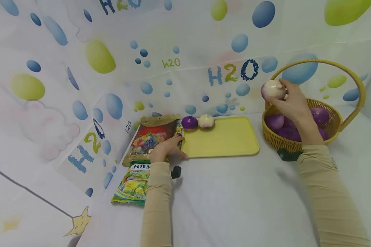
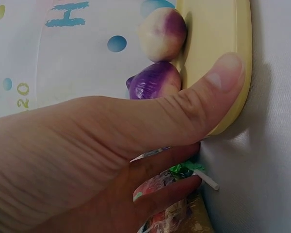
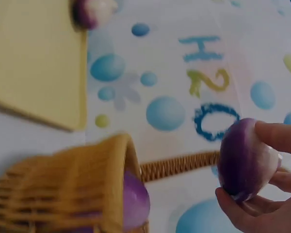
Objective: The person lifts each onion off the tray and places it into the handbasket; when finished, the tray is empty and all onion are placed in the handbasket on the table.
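My right hand holds a purple-and-white onion between fingers and thumb, raised over the left side of a wicker basket. In the right wrist view the held onion shows its purple side. Several purple onions lie in the basket. My left hand is at the left end of a yellow tray, its fingers loosely extended and the thumb over the tray's near left corner. Along the tray's back left sit a purple onion and a whitish onion.
Left of the tray lie a red-and-gold fruit-printed bag and a green-yellow FOX'S bag. A white lollipop stick pokes out near my left fingers. The basket's tall handle arches up at the right. A patterned cloth wall stands behind the white table.
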Demonstrator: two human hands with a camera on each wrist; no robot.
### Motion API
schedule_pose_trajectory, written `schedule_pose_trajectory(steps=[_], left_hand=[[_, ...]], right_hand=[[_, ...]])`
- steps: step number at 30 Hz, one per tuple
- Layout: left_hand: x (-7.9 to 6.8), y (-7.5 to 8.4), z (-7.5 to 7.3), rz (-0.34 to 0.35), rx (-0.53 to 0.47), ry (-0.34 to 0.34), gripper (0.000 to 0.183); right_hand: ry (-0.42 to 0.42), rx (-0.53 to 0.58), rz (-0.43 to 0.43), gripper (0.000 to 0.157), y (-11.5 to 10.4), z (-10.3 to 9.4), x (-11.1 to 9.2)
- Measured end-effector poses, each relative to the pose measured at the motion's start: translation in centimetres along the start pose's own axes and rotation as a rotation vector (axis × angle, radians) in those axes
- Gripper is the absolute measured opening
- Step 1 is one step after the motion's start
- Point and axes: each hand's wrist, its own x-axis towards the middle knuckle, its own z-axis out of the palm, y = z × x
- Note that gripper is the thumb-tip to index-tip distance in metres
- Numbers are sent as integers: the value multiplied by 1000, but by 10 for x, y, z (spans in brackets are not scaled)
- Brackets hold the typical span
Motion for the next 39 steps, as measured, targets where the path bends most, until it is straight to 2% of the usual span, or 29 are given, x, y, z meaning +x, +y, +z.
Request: schedule_pose_trajectory(steps=[3,8,14,21,26,32,39], left_hand=[[-4,-8,0,1,-18,21,89],[-10,-17,0,6,-19,28,89],[-10,-17,1,1,-19,20,89],[-4,-7,2,11,-11,21,88],[-3,-2,4,-18,-26,17,87],[-1,-2,6,-4,7,24,89],[-1,-2,6,-38,-6,26,91]], right_hand=[[0,7,45,85,5,-9,6],[-6,19,110,87,24,-11,9],[44,-11,156,87,49,-18,6],[154,-34,218,87,60,-35,-2],[174,-67,211,79,65,-38,-5],[180,-108,212,70,70,-38,-5],[189,-102,191,68,62,-37,-6]])
